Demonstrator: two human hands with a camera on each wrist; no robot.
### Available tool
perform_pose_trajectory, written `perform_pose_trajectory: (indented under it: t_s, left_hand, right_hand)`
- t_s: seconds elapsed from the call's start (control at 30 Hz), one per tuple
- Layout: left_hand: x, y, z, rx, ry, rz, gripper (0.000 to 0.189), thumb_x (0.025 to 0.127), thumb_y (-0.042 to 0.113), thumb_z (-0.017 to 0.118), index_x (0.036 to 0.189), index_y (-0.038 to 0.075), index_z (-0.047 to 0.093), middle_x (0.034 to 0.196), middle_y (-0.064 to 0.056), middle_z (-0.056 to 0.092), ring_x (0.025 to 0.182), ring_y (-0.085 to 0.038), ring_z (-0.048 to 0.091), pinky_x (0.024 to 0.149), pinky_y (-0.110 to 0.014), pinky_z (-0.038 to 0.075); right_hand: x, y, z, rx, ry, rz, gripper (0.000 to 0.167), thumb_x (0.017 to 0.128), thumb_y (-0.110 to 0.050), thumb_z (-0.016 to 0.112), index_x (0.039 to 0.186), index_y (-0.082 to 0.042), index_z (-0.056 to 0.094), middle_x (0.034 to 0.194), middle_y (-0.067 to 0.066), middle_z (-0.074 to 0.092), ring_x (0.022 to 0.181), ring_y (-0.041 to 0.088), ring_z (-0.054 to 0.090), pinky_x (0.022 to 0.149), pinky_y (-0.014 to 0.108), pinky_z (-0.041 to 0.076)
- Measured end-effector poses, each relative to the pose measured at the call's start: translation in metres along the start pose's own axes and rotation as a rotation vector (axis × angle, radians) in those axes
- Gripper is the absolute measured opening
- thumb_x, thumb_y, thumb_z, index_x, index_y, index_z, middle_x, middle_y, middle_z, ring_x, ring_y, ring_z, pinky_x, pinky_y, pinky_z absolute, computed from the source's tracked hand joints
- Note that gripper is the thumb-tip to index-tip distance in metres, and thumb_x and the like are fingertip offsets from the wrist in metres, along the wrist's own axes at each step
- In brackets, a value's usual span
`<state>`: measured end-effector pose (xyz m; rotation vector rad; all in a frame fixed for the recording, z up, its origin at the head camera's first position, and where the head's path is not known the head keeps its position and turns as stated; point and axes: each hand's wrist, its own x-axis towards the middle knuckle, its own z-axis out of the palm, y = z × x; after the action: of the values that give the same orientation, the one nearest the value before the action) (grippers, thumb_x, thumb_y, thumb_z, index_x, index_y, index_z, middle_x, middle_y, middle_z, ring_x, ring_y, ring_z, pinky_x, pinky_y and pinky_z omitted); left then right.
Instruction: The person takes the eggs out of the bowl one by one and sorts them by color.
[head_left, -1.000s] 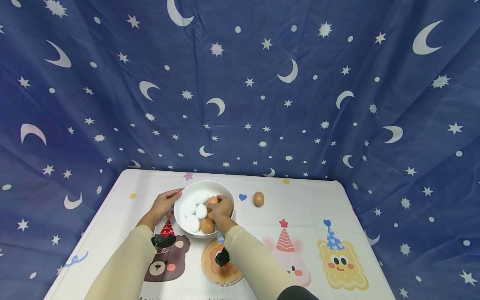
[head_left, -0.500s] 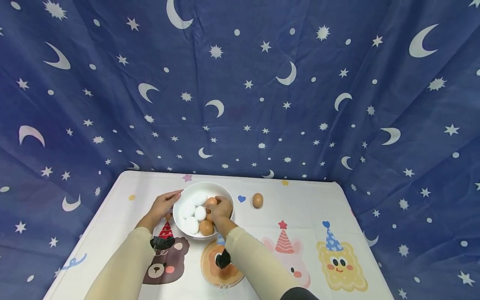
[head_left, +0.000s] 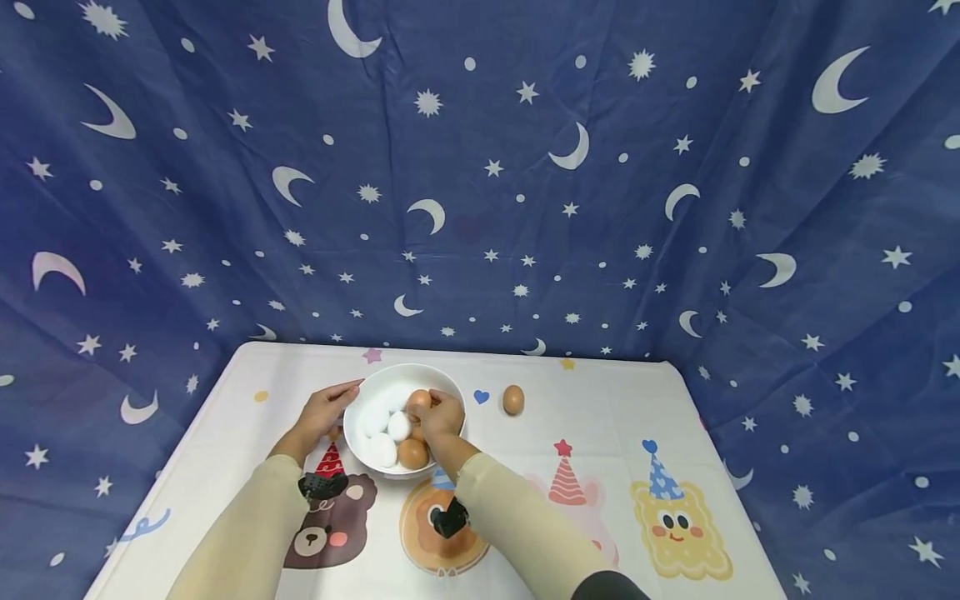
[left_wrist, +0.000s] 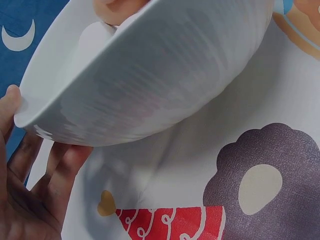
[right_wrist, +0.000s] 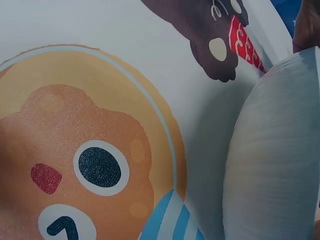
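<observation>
A white bowl [head_left: 359,446] stands at the left of the table with white eggs [head_left: 382,450] and brown eggs [head_left: 412,454] inside. At its left side my left hand [head_left: 324,412] holds the rim; in the left wrist view the thumb [left_wrist: 11,102] lies at the edge and the other fingers [left_wrist: 62,167] reach under the wall. My right hand [head_left: 442,419] is inside the bowl, its fingers pinching a brown egg [head_left: 419,402] near the far side. Part of another brown egg hides below that hand. The right wrist view shows only the bowl's outer wall [right_wrist: 275,160].
One loose brown egg [head_left: 513,400] lies on the table to the right of the bowl. A white cloth [head_left: 622,425] printed with cartoon figures covers the table. Behind it hangs a blue curtain [head_left: 480,275] with moons and stars.
My right hand has shifted slightly left and up within the bowl, and the brown egg at its fingertips shows more. The left hand stays at the rim.
</observation>
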<state>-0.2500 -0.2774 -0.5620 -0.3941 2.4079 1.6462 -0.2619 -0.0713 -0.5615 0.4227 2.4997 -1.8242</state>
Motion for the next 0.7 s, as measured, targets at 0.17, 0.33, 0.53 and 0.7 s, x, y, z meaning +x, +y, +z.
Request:
perform_pose_trajectory:
  t_s: [0.17,0.33,0.53,0.7]
  left_hand:
    - [0.001,0.0,0.0,-0.024,-0.007,0.002,0.053,0.102,0.043,0.05,0.147,0.014,0.047,0.149,-0.02,0.045,0.118,-0.035,0.059,0.072,-0.027,0.058]
    - [0.0,-0.001,0.0,-0.039,-0.005,-0.002,0.055,0.102,0.044,0.051,0.147,0.014,0.047,0.15,-0.019,0.044,0.119,-0.035,0.059,0.076,-0.03,0.059]
    - [-0.001,-0.001,0.0,-0.047,-0.004,-0.004,0.056,0.102,0.045,0.051,0.147,0.013,0.047,0.149,-0.021,0.044,0.116,-0.033,0.061,0.075,-0.031,0.06]
    - [-0.002,0.004,0.001,-0.053,-0.016,-0.016,0.054,0.102,0.042,0.05,0.148,0.014,0.045,0.151,-0.02,0.043,0.122,-0.037,0.058,0.078,-0.033,0.059]
  right_hand:
    - [-0.001,-0.004,-0.004,0.016,-0.029,0.018,0.044,0.076,-0.007,0.082,0.118,-0.003,0.07,0.105,0.01,0.072,0.099,0.02,0.066,0.086,0.026,0.056]
    - [-0.003,-0.007,-0.009,0.07,-0.069,0.029,0.042,0.075,-0.006,0.084,0.115,-0.002,0.07,0.101,0.01,0.071,0.092,0.019,0.067,0.074,0.025,0.058]
    - [-0.005,-0.014,-0.021,0.044,-0.104,0.011,0.038,0.073,-0.008,0.086,0.109,-0.005,0.073,0.096,0.008,0.073,0.09,0.017,0.067,0.079,0.025,0.057]
    - [-0.006,-0.021,-0.034,-0.011,-0.14,0.0,0.039,0.074,-0.015,0.087,0.109,-0.006,0.073,0.096,0.007,0.073,0.088,0.014,0.067,0.076,0.024,0.057]
